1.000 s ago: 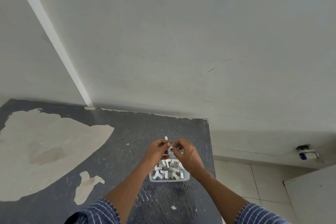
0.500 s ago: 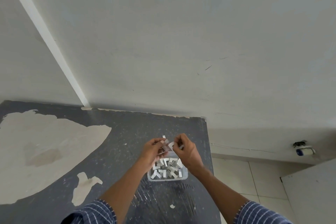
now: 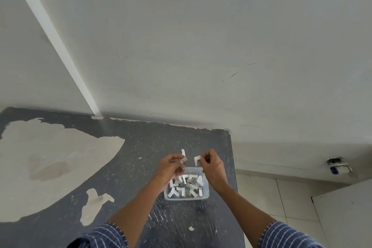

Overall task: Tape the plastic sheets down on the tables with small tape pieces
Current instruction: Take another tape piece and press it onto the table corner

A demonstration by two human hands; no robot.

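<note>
Above the tub [image 3: 186, 197], tape pieces [image 3: 197, 160] in pinching grip of left hand [image 3: 171, 169], right hand [image 3: 213, 167].

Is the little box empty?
No. The box holds many tape pieces, piled loosely across its bottom.

Grey wall [image 3: 201, 36], tiled floor [image 3: 259, 197]
</note>
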